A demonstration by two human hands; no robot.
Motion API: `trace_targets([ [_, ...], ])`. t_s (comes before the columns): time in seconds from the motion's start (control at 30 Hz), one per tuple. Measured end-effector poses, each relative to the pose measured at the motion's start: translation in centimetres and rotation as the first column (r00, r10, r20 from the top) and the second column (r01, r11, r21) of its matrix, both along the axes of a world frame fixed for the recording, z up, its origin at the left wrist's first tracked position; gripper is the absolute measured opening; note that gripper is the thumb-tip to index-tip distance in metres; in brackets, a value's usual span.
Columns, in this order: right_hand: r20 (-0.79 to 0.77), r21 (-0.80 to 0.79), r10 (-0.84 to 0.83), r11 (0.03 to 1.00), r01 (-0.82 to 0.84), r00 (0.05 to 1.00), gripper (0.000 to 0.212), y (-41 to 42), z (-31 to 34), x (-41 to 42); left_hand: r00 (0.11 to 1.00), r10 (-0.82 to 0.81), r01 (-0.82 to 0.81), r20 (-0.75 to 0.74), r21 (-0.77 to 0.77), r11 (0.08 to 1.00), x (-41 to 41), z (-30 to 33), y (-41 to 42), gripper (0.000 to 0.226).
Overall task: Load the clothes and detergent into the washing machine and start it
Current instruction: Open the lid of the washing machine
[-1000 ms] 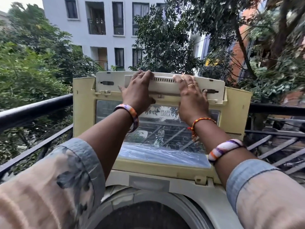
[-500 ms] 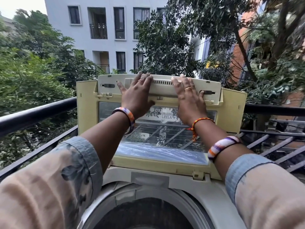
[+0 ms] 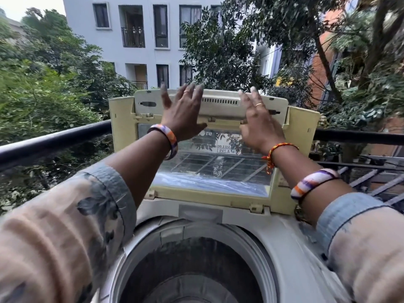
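Head view shows the left hand (image 3: 182, 115) and right hand (image 3: 259, 123), fingers straight and grasping nothing, before the raised yellowed plastic lid (image 3: 214, 171) above the round dark drum (image 3: 192, 270).

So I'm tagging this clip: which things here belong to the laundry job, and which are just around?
Job: washing machine lid, raised; open drum; left hand and right hand, fingers spread at the lid.
Around: balcony railing; trees; grey building.
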State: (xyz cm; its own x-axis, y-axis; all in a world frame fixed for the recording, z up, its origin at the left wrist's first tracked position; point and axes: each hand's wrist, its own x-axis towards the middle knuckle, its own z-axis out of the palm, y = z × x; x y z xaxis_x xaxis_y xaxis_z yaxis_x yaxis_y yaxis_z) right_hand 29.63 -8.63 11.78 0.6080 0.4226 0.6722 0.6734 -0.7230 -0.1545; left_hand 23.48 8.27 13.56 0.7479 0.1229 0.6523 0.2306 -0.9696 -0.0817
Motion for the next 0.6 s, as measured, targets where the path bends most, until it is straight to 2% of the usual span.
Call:
trace_targets([
  [0.17, 0.013, -0.041, 0.099, 0.994, -0.099, 0.995, 0.075, -1.7, -1.5, -4.7, 0.987, -0.128, 0.134, 0.099, -0.063, 0.989, -5.3, -2.1, -2.0, 0.069],
  [0.33, -0.154, -0.138, 0.154, 0.975, -0.176, 0.976, 0.071, -3.2, -5.3, -9.8, 0.984, -0.176, 0.174, 0.008, -0.196, 0.965, -10.8, -6.6, -4.0, 0.048],
  [0.4, -0.248, -0.147, 0.176, 0.965, -0.216, 0.953, 0.070, -3.9, -7.1, -11.4, 0.971, -0.216, 0.184, -0.107, -0.250, 0.951, -12.6, -8.2, -5.0, 0.040],
  [0.47, -0.378, -0.130, 0.198, 0.956, -0.264, 0.904, 0.068, -4.7, -9.2, -13.4, 0.911, -0.287, 0.183, -0.296, -0.333, 0.925, -14.0, -9.8, -6.1, 0.033],
  [0.53, -0.520, -0.126, 0.189, 0.948, -0.294, 0.833, 0.065, -5.9, -11.7, -15.7, 0.796, -0.352, 0.187, -0.493, -0.352, 0.917, -15.4, -11.6, -7.5, 0.029],
  [0.6, -0.635, -0.174, 0.131, 0.936, -0.306, 0.761, 0.061, -7.6, -13.8, -17.7, 0.679, -0.406, 0.199, -0.611, -0.379, 0.904, -16.8, -13.3, -9.2, 0.028],
])
